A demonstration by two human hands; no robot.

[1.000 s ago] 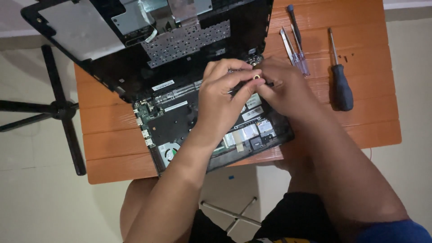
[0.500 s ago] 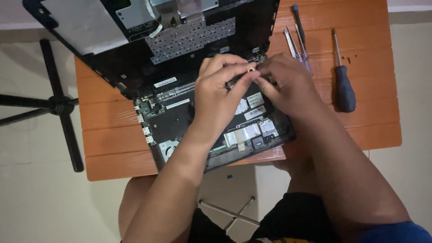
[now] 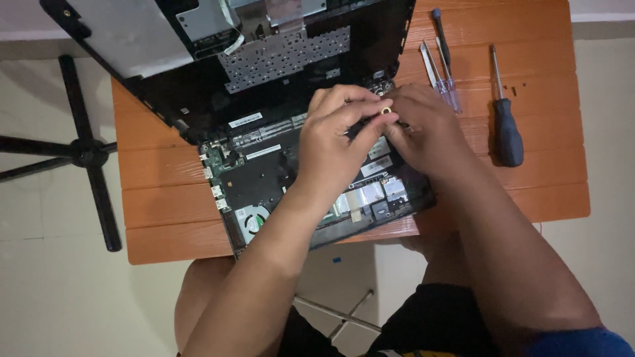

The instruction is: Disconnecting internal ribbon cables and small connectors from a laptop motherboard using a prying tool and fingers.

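An opened black laptop (image 3: pixel 264 178) lies on a small orange wooden table (image 3: pixel 165 198), its circuit board and round fan (image 3: pixel 251 217) bared. The raised upper half (image 3: pixel 278 59) shows a metal keyboard backing. My left hand (image 3: pixel 334 135) and my right hand (image 3: pixel 426 125) meet over the laptop's far right corner by the hinge. Together they pinch a thin black part (image 3: pixel 360 125) with a small brass ring (image 3: pixel 385 110) at its end. What lies under my palms is hidden.
A dark-handled screwdriver (image 3: pixel 508 129) lies on the table's right side. Two thin clear-handled drivers (image 3: pixel 440 73) and a slim dark one (image 3: pixel 438 26) lie beside it. A black star-shaped stand (image 3: pixel 86 152) sits on the pale floor at left.
Both hands stay at the hinge corner with their fingers shifting slightly on the black part. The view has drifted a little.
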